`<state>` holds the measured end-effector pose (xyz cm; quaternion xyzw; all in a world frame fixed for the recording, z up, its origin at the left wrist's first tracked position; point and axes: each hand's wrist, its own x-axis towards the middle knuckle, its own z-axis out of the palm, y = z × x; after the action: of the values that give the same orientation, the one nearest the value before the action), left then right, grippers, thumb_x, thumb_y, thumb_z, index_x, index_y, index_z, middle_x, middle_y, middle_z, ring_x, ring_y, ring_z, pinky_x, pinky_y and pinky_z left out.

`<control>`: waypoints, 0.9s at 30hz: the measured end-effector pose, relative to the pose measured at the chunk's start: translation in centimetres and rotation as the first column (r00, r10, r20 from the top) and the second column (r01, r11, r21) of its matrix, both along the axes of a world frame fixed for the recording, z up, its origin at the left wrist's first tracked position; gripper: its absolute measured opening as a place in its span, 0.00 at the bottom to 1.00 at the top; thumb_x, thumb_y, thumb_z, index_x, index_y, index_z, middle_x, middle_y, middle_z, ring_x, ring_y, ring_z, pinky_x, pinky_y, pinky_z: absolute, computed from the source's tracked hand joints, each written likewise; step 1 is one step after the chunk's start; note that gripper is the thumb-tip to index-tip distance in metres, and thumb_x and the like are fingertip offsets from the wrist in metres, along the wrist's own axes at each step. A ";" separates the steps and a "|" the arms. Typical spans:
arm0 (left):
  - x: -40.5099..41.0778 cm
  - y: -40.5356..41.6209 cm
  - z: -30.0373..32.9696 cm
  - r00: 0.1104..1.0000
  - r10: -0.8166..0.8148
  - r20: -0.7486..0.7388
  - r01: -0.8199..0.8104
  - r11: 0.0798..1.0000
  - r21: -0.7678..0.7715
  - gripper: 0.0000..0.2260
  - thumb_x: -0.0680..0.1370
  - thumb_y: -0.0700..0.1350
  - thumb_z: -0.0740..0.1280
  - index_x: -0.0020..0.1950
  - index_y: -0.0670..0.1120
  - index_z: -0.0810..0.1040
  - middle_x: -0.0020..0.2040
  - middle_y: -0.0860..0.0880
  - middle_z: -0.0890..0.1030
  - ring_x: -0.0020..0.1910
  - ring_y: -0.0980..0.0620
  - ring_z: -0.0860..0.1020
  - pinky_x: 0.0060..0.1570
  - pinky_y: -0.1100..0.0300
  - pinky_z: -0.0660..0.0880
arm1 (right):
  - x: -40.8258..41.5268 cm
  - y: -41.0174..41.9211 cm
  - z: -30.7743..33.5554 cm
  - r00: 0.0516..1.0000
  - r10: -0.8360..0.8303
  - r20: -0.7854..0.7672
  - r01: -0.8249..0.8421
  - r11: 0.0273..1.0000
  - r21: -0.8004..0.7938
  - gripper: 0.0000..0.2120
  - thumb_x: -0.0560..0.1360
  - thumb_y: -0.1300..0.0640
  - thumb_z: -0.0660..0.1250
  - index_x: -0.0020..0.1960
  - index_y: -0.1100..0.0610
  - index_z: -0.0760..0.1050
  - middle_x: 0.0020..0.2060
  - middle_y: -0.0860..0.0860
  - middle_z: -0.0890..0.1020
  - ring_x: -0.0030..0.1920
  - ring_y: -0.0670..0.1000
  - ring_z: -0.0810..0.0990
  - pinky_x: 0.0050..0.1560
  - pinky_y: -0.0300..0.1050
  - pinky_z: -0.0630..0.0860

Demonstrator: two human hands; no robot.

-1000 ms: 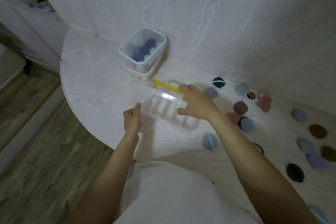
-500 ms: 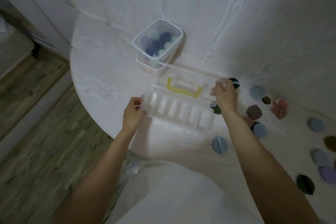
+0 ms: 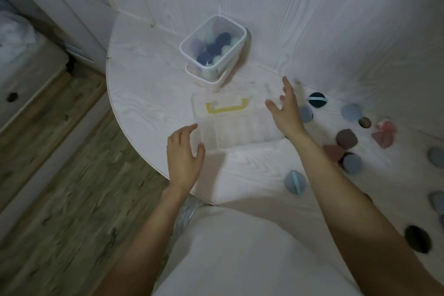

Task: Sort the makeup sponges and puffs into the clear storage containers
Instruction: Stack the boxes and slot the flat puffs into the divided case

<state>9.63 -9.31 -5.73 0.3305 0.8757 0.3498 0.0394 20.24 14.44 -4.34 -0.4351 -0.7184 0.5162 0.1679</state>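
moved: right hand let go of lid; divided clear organizer now lies open
hands: both spread, holding nothing; left hand beside organizer
handling: puffs light, soft; pinch by edge

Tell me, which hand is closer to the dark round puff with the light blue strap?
Right. The right hand hangs open just left of the dark round puff with the light blue strap, apart from it. The left hand is far off, at the clear divided box's left end.

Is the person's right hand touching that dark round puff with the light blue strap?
Apart. The head view shows the right hand spread open left of the dark puff, with a strip of bare white table between them.
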 end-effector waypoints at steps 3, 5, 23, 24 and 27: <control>1.9 2.4 1.4 0.979 -0.205 -0.007 0.205 0.976 0.072 0.16 0.75 0.40 0.63 0.63 0.45 0.73 0.59 0.48 0.76 0.60 0.51 0.69 0.60 0.72 0.59 | 5.0 -1.3 0.2 0.998 -0.016 0.068 0.014 1.000 0.027 0.22 0.78 0.59 0.62 0.71 0.53 0.63 0.66 0.53 0.71 0.63 0.51 0.71 0.63 0.44 0.68; 3.3 4.5 2.3 0.934 -0.356 0.015 0.354 0.931 0.091 0.15 0.77 0.39 0.63 0.63 0.46 0.74 0.57 0.50 0.77 0.56 0.54 0.72 0.56 0.74 0.61 | 8.6 -2.3 0.2 0.990 -0.012 0.142 0.002 0.998 0.066 0.15 0.78 0.59 0.62 0.65 0.55 0.71 0.59 0.53 0.78 0.55 0.50 0.76 0.55 0.40 0.70; 9.5 27.7 -3.4 0.792 -0.583 0.182 0.594 0.666 -0.451 0.22 0.80 0.42 0.58 0.74 0.42 0.60 0.67 0.38 0.70 0.63 0.39 0.68 0.62 0.49 0.66 | 22.9 1.7 -3.2 0.842 -0.228 0.488 0.124 0.964 0.236 0.25 0.76 0.59 0.62 0.72 0.54 0.62 0.67 0.58 0.68 0.62 0.59 0.70 0.59 0.51 0.69; 9.3 28.2 -3.7 0.794 -0.579 0.183 0.586 0.652 -0.482 0.24 0.80 0.42 0.58 0.74 0.43 0.58 0.67 0.38 0.69 0.63 0.40 0.68 0.61 0.49 0.67 | 22.6 2.0 -3.6 0.835 -0.205 0.511 0.091 0.967 0.239 0.27 0.76 0.60 0.62 0.74 0.53 0.59 0.69 0.57 0.66 0.63 0.60 0.68 0.60 0.52 0.69; 8.8 29.1 -4.1 0.775 -0.618 0.136 0.572 0.592 -0.568 0.24 0.78 0.38 0.61 0.74 0.43 0.59 0.67 0.39 0.67 0.64 0.41 0.66 0.62 0.51 0.67 | 21.9 2.3 -4.7 0.786 -0.125 0.606 -0.071 0.955 0.289 0.30 0.77 0.64 0.58 0.76 0.51 0.53 0.70 0.53 0.67 0.64 0.59 0.67 0.58 0.52 0.69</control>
<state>18.41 19.81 -9.86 0.5879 0.7783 0.0198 0.2194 42.13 16.72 -9.04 -0.5599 -0.7963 0.2290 -0.0056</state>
